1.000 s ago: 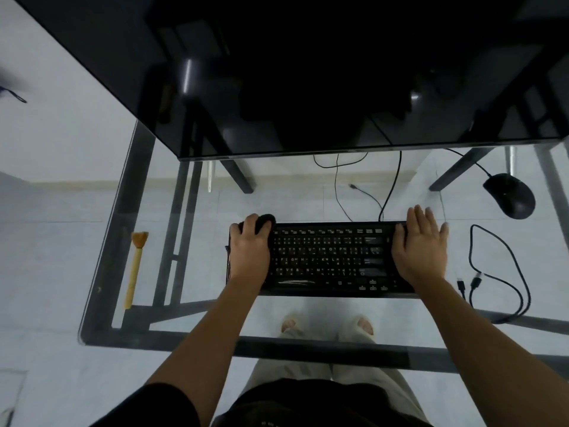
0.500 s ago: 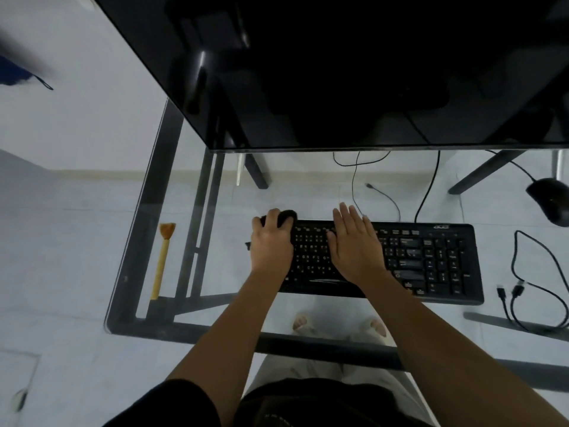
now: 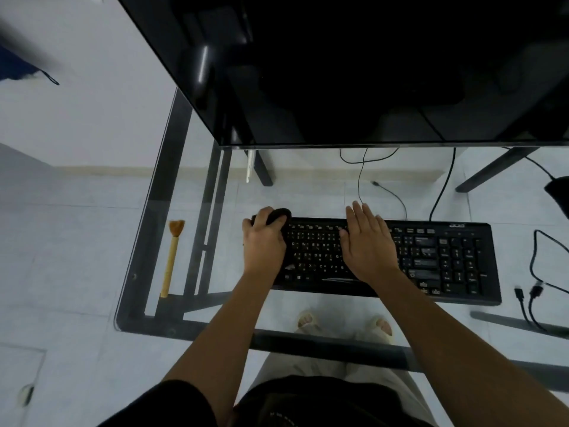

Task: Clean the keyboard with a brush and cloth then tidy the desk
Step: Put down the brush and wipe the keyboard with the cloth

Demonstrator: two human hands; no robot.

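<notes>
we see a black keyboard [image 3: 446, 260] lying flat on a glass table [image 3: 138, 248], a bit to the right of the middle. both of the person's hands are on its left half.

the left hand [image 3: 264, 245] is at the far left corner of the keyboard. its fingers are curled over a dark cloth [image 3: 278, 214], so this grip is holding the cloth. the cloth sits bunched up on the back left corner of the keyboard, and most of it is hidden under the fingers.

the right hand [image 3: 368, 245] lies flat on the keys, just beside the left hand. its fingers are straight and close together, pointing away from the person. this grip is wide and holds nothing.

the brush [image 3: 172, 257] lies on the table well to the left of the keyboard, near the table's left edge. its bristles point away from the person. no hand touches it.

a big dark screen [image 3: 338, 72] stands behind the keyboard. a black mouse [image 3: 558, 192] peeks in at the right edge. loose black cables [image 3: 535, 272] lie on the table right of the keyboard.
</notes>
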